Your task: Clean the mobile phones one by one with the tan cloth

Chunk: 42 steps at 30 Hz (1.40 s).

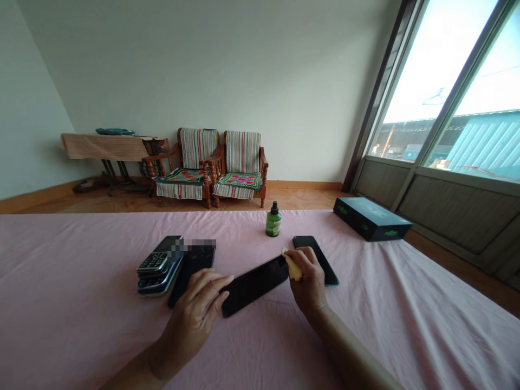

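Note:
A black smartphone [255,285] is tilted above the pink cloth, its dark face towards me. The fingers of my left hand [195,306] grip its left end. My right hand [306,279] is closed on a yellow cloth [293,267], which touches the phone's right end. Behind my right hand lies a second smartphone [320,260], partly covered by it. Just beyond my left hand rests another black phone [197,265]. To its left is a stack of several phones, with a keypad phone [156,261] on top.
A small green bottle [273,221] with a black cap stands beyond the phones. A black box [371,218] sits at the far right of the pink bedsheet [73,303]. Two wooden chairs [239,162] and a cloth-covered table [109,147] are by the wall.

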### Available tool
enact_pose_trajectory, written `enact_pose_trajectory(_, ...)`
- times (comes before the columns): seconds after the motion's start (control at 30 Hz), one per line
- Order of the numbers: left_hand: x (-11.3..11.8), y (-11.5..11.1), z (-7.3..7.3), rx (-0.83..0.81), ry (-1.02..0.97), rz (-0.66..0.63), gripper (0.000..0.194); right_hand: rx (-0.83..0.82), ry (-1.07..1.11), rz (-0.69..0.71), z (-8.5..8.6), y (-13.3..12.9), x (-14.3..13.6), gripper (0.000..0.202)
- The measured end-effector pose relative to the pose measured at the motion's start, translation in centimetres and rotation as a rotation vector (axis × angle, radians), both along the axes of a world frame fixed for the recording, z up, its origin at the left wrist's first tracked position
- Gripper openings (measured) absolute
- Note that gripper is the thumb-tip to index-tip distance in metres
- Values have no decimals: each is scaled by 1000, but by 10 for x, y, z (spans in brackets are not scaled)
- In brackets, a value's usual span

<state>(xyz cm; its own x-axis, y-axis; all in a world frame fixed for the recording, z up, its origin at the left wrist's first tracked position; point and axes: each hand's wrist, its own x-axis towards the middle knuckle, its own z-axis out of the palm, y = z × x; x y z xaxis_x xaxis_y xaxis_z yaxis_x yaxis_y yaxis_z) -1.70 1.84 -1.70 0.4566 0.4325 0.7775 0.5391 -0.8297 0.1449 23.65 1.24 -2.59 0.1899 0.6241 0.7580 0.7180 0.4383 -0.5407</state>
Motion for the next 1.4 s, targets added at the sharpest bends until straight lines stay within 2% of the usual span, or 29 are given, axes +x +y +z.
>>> enact_pose_trajectory(0.3,0,1,1,9,1,8,23,-27,-4,28,-1,1,1,32)
enact_pose_trajectory(0.53,-1,1,-1,-14,-11,8,22,-112,-79,118,-4,-2,-10,35)
enact_pose_trajectory(0.77,2,-3,1,-19,5,-41,23,-27,-13,-18,0,-3,-6,30)
enact_pose_trajectory(1.07,2,-2,1,-13,9,-58,25,-15,-25,-7,2,-3,-5,25)
enact_pose_trajectory(1.4,4,-7,5,-15,-22,-16,22,-48,-58,167,2,-11,-24,35)
